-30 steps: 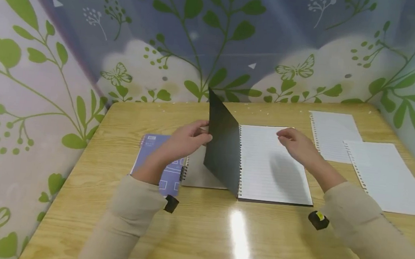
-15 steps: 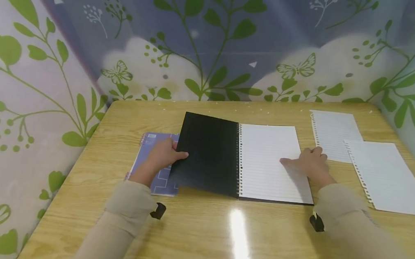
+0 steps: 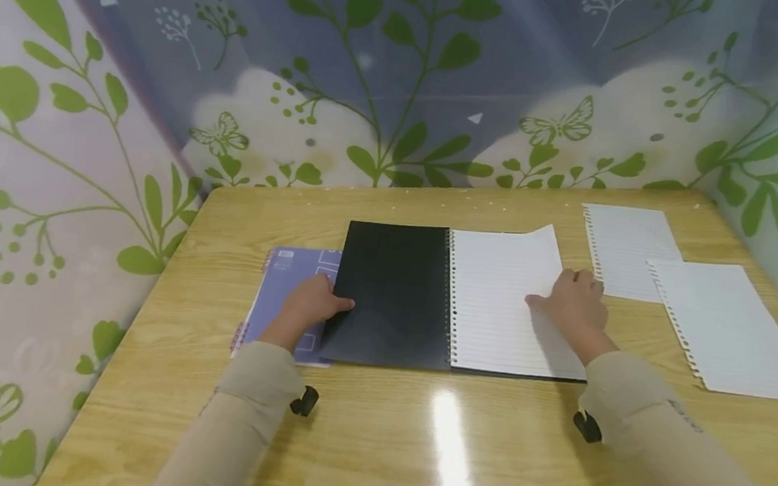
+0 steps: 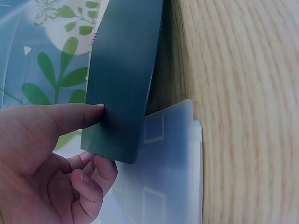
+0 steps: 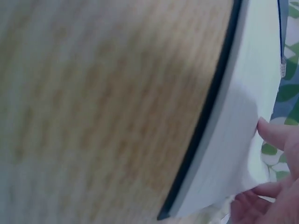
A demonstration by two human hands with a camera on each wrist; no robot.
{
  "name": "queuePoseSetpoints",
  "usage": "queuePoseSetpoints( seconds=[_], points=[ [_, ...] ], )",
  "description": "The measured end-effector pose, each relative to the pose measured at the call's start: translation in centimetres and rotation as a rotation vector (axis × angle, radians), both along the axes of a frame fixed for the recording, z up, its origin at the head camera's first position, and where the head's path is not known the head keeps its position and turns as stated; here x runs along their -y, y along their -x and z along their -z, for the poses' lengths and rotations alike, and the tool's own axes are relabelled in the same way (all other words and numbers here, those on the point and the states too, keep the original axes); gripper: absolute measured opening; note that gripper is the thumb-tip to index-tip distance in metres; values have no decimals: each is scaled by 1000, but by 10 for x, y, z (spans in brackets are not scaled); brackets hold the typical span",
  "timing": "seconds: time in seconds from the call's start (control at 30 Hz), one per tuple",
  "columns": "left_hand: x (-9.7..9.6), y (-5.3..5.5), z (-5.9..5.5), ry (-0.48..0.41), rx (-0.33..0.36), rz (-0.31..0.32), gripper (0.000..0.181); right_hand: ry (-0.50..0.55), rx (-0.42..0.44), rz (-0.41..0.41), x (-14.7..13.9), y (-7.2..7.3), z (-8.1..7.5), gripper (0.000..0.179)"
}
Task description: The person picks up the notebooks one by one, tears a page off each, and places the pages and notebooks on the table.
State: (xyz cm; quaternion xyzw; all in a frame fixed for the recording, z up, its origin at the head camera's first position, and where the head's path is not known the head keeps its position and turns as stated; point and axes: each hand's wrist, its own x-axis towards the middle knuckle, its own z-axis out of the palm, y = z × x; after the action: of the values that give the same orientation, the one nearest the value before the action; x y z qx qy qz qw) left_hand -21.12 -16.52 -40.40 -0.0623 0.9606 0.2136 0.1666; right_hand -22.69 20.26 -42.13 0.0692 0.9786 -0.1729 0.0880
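A spiral notebook lies open on the table in the head view, its black cover on the left and a white lined page on the right. My left hand pinches the cover's outer edge, thumb on top and fingers below, as the left wrist view also shows. Over the right edge of the page is my right hand. In the right wrist view its thumb presses the page from above while fingers curl beneath the edge. The page's far right corner bends upward. Beneath the cover's left side lies a purple-blue notebook.
Two loose sheets with torn perforated edges lie at the right: a smaller lined sheet farther back and a larger sheet nearer. A leaf-patterned wall borders the wooden table at the back and sides.
My left hand has swung the black cover leftward and down until it lies nearly flat. My right hand has moved to the page's right edge and taken hold, lifting its far corner.
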Motion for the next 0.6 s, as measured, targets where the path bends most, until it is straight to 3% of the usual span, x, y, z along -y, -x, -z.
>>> queuePoseSetpoints(
  seconds=[0.17,0.27,0.4,0.5,0.6],
  points=[
    [-3,3,-3,46,-1,28,45,-22,-183,-12,-1,5,-5,54],
    [-6,5,-9,97,8,40,64,10,-234,-16,-6,8,-14,43],
    [-22,13,-19,182,-43,95,77,84,-242,-37,-11,10,-26,39],
    [-44,19,-19,205,-107,238,75,144,-224,-51,-13,10,-31,43],
    [-69,27,-9,193,-117,412,69,185,-196,-52,-13,10,-34,45]
  ],
)
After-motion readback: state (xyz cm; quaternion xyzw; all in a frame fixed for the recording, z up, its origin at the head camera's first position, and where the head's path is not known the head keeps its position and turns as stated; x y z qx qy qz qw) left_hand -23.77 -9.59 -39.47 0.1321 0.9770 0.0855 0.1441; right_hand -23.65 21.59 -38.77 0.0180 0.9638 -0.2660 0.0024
